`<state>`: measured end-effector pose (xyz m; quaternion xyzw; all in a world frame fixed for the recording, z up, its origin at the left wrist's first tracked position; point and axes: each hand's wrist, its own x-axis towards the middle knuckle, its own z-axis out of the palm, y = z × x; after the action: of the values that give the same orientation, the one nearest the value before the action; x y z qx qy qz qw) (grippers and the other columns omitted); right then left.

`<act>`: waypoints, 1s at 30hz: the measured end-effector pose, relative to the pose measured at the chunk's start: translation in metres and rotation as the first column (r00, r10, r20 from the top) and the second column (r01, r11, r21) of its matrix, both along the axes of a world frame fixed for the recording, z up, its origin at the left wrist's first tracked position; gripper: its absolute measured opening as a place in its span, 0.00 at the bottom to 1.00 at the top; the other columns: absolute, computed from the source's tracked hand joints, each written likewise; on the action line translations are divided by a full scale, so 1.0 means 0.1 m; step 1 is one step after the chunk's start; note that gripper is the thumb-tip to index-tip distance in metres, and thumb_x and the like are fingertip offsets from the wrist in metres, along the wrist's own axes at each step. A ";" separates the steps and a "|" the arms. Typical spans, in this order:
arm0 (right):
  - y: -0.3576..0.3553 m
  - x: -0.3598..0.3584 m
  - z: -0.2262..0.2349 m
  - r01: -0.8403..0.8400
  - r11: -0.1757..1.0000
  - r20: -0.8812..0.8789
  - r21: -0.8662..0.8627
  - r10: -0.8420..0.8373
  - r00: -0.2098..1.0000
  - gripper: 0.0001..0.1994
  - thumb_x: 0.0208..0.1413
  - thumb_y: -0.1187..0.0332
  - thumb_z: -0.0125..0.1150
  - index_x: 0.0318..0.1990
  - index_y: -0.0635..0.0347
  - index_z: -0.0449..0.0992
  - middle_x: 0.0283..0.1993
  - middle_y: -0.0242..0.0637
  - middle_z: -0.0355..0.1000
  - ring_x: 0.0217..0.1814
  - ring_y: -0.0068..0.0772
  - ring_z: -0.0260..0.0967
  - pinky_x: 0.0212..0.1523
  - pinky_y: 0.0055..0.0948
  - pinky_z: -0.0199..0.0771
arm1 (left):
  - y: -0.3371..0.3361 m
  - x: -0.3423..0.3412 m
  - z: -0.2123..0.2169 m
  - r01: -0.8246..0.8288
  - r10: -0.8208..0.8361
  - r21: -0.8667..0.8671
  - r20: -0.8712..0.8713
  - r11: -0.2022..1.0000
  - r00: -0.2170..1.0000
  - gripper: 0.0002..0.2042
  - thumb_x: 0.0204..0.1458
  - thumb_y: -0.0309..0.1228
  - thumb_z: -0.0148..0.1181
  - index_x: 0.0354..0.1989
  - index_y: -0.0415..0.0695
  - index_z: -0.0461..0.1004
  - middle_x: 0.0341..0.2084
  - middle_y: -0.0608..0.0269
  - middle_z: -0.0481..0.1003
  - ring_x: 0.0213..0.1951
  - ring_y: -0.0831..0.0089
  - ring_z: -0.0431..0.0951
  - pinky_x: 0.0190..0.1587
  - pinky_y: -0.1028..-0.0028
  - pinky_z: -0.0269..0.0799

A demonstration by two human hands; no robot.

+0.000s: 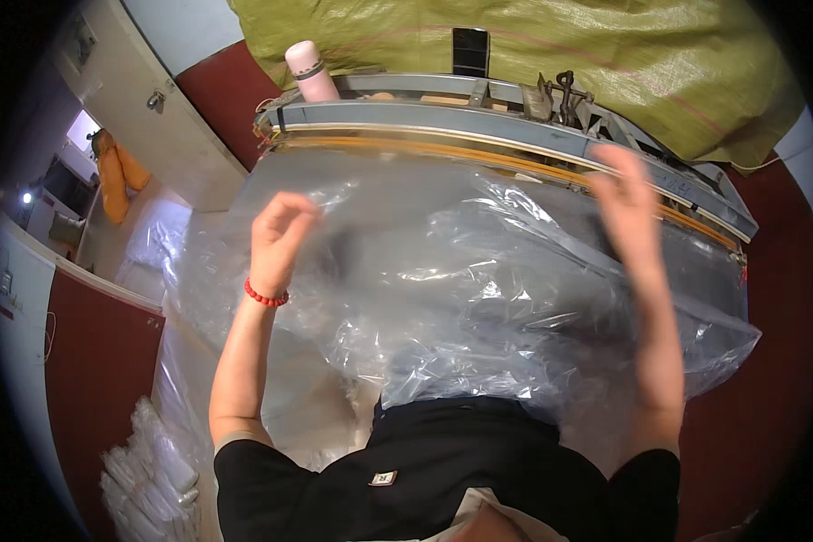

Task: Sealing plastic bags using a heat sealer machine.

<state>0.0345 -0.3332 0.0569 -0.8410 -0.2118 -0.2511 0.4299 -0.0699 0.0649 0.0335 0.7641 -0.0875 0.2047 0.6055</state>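
A large sheet of clear plastic film (479, 298) lies crumpled and shiny over the dark table surface (361, 172), its near part bunched against my body. Above its left part is my left hand (283, 237), with a red bead bracelet at the wrist. Its fingers are curled in toward the thumb, and what they hold, if anything, does not show. On the right, my right hand (627, 212) is raised near the long metal bar (425, 116) at the table's far side. Motion smears its fingers, so its grip is unclear.
A pink bottle (312, 72) and a dark phone (471, 52) are at the back, before a green woven sheet (587, 45). Metal clamp parts (565, 98) stand on the frame. Bundled clear plastic (152, 474) lies lower left; a door (154, 99) stands open at upper left.
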 end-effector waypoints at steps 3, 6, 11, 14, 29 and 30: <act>1.05 0.03 -0.20 -0.317 0.941 0.254 -0.119 0.338 0.906 0.17 0.40 0.65 0.63 0.39 0.60 0.71 0.42 0.40 0.68 0.46 0.40 0.64 0.46 0.34 0.64 | -0.08 -0.14 0.14 0.048 -0.055 0.143 0.050 0.989 0.997 0.03 0.47 0.20 0.51 0.31 0.39 0.68 0.27 0.66 0.70 0.33 0.78 0.70 0.39 0.79 0.65; 1.38 0.11 -0.39 -0.494 0.858 0.115 -0.138 0.510 0.853 0.12 0.41 0.65 0.63 0.33 0.60 0.73 0.33 0.36 0.71 0.36 0.32 0.67 0.39 0.29 0.66 | -0.09 -0.30 0.31 0.038 -0.026 0.293 -0.046 0.955 0.999 0.04 0.47 0.21 0.51 0.32 0.37 0.68 0.28 0.65 0.70 0.31 0.79 0.69 0.37 0.79 0.65; 0.43 0.29 -0.63 -0.357 0.901 -0.393 0.248 0.430 0.813 0.06 0.43 0.67 0.61 0.25 0.60 0.75 0.24 0.29 0.70 0.28 0.18 0.65 0.31 0.19 0.64 | 0.41 -0.66 -0.25 0.361 -0.096 0.347 -0.592 0.866 0.800 0.05 0.48 0.27 0.53 0.30 0.38 0.70 0.21 0.64 0.70 0.26 0.76 0.69 0.32 0.77 0.66; -1.09 0.29 -0.69 0.267 0.963 -0.425 0.036 -0.227 0.877 0.09 0.44 0.64 0.60 0.28 0.61 0.76 0.25 0.31 0.71 0.29 0.19 0.65 0.33 0.19 0.64 | 0.46 -0.86 -0.75 0.484 -0.148 0.329 -0.685 0.811 0.714 0.05 0.47 0.27 0.54 0.30 0.39 0.70 0.21 0.64 0.71 0.27 0.76 0.70 0.31 0.76 0.66; -4.99 -1.60 -0.95 0.983 0.093 -0.232 -0.161 -0.971 0.054 0.16 0.41 0.55 0.61 0.31 0.60 0.78 0.29 0.35 0.74 0.29 0.24 0.67 0.34 0.26 0.66 | 1.50 1.00 0.35 -0.966 0.761 0.150 0.595 0.211 0.259 0.10 0.46 0.31 0.57 0.34 0.38 0.71 0.25 0.56 0.74 0.29 0.65 0.74 0.35 0.72 0.66; -4.93 -1.47 -1.04 0.994 0.106 -0.309 -0.015 -0.946 0.096 0.16 0.41 0.56 0.61 0.30 0.61 0.78 0.28 0.35 0.74 0.29 0.23 0.67 0.33 0.26 0.66 | 1.65 1.16 0.15 -0.906 0.693 0.288 0.584 0.312 0.424 0.13 0.47 0.33 0.55 0.36 0.37 0.70 0.28 0.54 0.74 0.30 0.63 0.74 0.34 0.71 0.66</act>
<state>-0.1125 -0.8258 -0.0469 -0.7450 0.4776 -0.3875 0.2583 0.0456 0.2296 0.0486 0.7909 0.1483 0.5789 0.1320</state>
